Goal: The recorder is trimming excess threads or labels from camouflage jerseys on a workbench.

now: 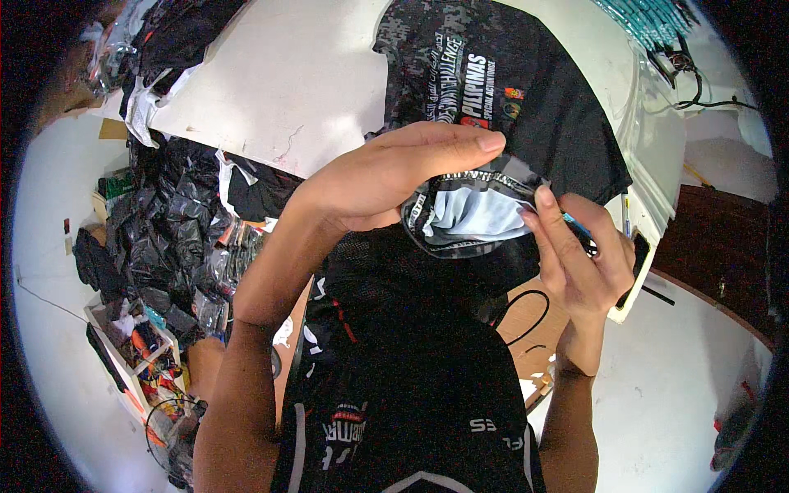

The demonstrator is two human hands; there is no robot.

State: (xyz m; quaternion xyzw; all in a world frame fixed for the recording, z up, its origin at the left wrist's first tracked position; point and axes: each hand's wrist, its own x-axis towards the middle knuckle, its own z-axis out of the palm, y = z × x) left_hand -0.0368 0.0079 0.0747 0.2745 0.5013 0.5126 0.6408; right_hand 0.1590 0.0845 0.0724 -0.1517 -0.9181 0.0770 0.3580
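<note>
My left hand (394, 177) grips a dark garment at an opening edged with a seam (485, 177), its thumb lying above the rim and its other fingers hidden. The pale inside (472, 215) of the opening faces up. My right hand (583, 259) pinches the right edge of that opening and also has a thin blue tool (571, 222) between its fingers, partly hidden. The rest of the black garment (575, 140), with grey camouflage and printed lettering, spreads over the white table (288, 90) beyond my hands.
Black plastic bags and packets (173, 238) are piled at the left, above a box of mixed items (148, 353). Dark cloth (164, 41) lies at the upper left. Teal bundles (641, 25) and a cable (699, 103) sit at the upper right. A dark brown surface (715, 246) is at the right.
</note>
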